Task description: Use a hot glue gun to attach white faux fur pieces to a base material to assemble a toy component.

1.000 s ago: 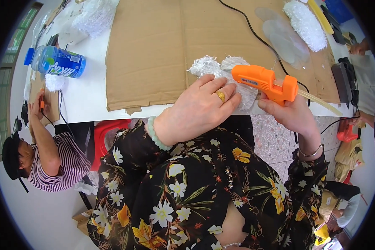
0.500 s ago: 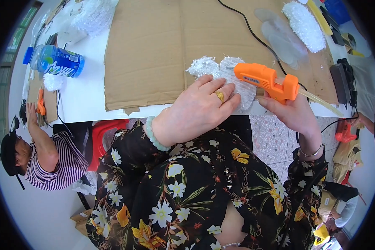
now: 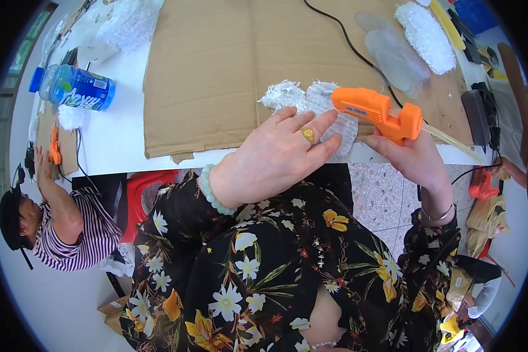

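My right hand is wrapped round the handle of an orange glue gun, with a pale glue stick poking out of its back end. The gun's nozzle points left and lies over a flat, whitish rounded piece. Joined to or touching that piece is white shaggy material; where one meets the other I cannot tell. My left hand lies palm down on the white material, fingers stretched out and slightly apart. The left fingertips are close to the nozzle.
A cardboard sheet covers much of the white table. Clear oval sheets, a white fluffy piece and a black cord lie at right. Left are a blue-labelled bottle, another orange glue gun and a person in stripes.
My left index finger has lifted and stretched toward the gun's nozzle. The glue gun has shifted very slightly to the right; my right hand keeps its grip.
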Tool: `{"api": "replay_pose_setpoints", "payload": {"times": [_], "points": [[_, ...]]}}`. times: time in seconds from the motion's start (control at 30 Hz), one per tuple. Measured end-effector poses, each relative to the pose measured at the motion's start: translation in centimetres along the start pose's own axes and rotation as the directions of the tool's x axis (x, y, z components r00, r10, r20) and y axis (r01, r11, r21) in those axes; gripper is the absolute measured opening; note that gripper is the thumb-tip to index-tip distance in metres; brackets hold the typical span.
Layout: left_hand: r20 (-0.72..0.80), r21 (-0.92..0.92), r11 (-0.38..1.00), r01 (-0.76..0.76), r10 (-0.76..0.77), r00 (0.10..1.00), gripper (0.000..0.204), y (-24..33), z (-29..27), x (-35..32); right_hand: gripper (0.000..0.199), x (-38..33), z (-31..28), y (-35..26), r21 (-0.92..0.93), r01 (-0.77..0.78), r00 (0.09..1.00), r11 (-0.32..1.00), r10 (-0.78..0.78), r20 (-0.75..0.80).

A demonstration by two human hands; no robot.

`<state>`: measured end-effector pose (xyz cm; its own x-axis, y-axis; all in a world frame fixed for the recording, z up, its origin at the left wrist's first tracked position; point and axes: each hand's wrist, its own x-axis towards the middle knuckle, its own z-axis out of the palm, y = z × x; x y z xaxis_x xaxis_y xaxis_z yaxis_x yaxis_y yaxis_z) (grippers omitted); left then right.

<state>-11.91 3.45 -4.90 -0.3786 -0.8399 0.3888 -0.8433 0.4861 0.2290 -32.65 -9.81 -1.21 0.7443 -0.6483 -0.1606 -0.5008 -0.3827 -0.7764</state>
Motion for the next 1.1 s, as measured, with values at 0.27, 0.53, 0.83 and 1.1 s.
{"api": "replay_pose_setpoints", "payload": {"times": [0.27, 0.53, 0.83, 1.1], "points": [[0.006, 0.010, 1.000, -0.007, 0.007, 1.000, 0.037, 0.1, 0.0, -0.1, 0.023, 0.1, 0.1, 0.2, -0.072, -0.030, 0.999, 0.997, 0.033, 0.043], [0.036, -0.063, 0.998, 0.024, -0.022, 0.999, 0.033, 0.0, 0.0, 0.0, 0.023, 0.1, 0.1, -0.3, -0.046, -0.100, 0.992, 0.994, 0.103, 0.070], [0.057, -0.045, 0.999, 0.025, -0.022, 0.998, 0.033, 0.0, -0.1, 0.0, 0.022, 0.1, 0.3, 0.7, -0.036, -0.038, 0.998, 0.999, 0.040, 0.041], [0.001, 0.011, 1.000, 0.005, -0.005, 1.000, 0.033, 0.0, 0.3, 0.0, 0.021, 0.1, 0.4, 0.6, 0.020, -0.041, 0.996, 0.999, 0.040, 0.074]]}}
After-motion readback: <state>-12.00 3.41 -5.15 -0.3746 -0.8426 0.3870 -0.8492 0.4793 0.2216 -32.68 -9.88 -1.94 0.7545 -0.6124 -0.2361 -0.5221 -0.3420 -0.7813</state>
